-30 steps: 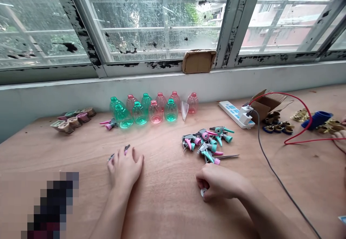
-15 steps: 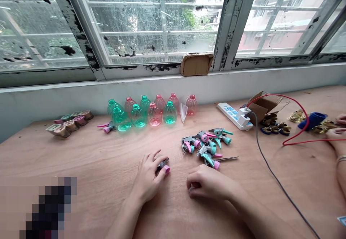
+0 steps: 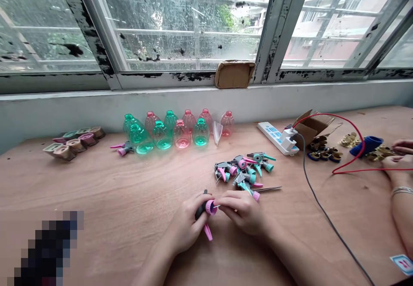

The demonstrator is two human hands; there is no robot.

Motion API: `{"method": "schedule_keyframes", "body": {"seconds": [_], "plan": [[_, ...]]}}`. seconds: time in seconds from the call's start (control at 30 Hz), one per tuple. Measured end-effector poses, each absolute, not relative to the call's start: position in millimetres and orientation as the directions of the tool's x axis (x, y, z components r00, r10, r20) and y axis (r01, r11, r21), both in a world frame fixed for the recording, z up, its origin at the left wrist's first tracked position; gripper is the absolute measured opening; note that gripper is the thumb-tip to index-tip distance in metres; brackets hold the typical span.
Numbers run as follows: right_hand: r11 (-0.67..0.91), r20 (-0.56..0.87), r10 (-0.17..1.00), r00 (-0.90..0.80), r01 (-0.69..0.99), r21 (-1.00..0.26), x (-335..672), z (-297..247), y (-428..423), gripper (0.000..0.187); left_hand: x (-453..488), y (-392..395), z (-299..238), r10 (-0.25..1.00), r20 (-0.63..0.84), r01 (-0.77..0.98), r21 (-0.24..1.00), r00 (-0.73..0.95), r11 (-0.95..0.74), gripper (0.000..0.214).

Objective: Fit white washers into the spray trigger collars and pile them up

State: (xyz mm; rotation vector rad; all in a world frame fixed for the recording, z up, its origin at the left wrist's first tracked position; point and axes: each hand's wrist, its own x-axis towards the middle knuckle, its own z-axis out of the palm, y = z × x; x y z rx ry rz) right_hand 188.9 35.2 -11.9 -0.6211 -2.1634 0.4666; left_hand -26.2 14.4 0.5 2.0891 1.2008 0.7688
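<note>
My left hand [image 3: 187, 223] grips a small spray-trigger head [image 3: 206, 212] with a dark body, a pink cap and a pink lever, held just above the wooden table [image 3: 106, 195]. My right hand [image 3: 243, 210] is pinched close to the pink cap, with a thin white piece [image 3: 217, 206] between its fingertips touching the cap. Just beyond my hands lies a pile of several grey, teal and pink trigger heads [image 3: 245, 169]. Metal tweezers [image 3: 269, 188] lie beside the pile.
Teal and pink clear bottles [image 3: 171, 131] stand in a cluster near the wall, with small trays [image 3: 72, 141] to their left. A white power strip [image 3: 279, 136], grey and red cables, a cardboard box [image 3: 311, 126] and another person's hands [image 3: 398, 156] are on the right.
My left hand picked up the trigger head from the left and brought it to the middle. My right hand rose from the table and met it at the pink cap.
</note>
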Motion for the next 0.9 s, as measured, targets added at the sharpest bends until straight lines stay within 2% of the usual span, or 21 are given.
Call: {"method": "schedule_keyframes", "body": {"seconds": [0.2, 0.4, 0.6, 0.73, 0.9], "plan": [[0.802, 0.69, 0.598, -0.408, 0.288, -0.524, 188, -18, 30, 0.012, -15, 10, 2, 0.876, 0.194, 0.456, 0.792, 0.442, -0.406, 0.028], [0.823, 0.685, 0.561, -0.465, 0.226, -0.521, 189, -15, 31, 0.018, -13, 9, 1, 0.871, 0.195, 0.447, 0.796, 0.451, -0.409, 0.027], [0.852, 0.692, 0.522, -0.498, 0.275, -0.445, 189, -11, 30, 0.018, -13, 10, 0, 0.871, 0.166, 0.471, 0.786, 0.462, -0.399, 0.027], [0.838, 0.693, 0.545, -0.473, 0.29, -0.461, 188, -11, 28, 0.018, -13, 10, 1, 0.874, 0.154, 0.487, 0.779, 0.462, -0.395, 0.027], [0.835, 0.731, 0.549, -0.406, 0.295, -0.464, 186, -14, 28, 0.007, -12, 10, 1, 0.875, 0.162, 0.487, 0.777, 0.457, -0.398, 0.028]]}}
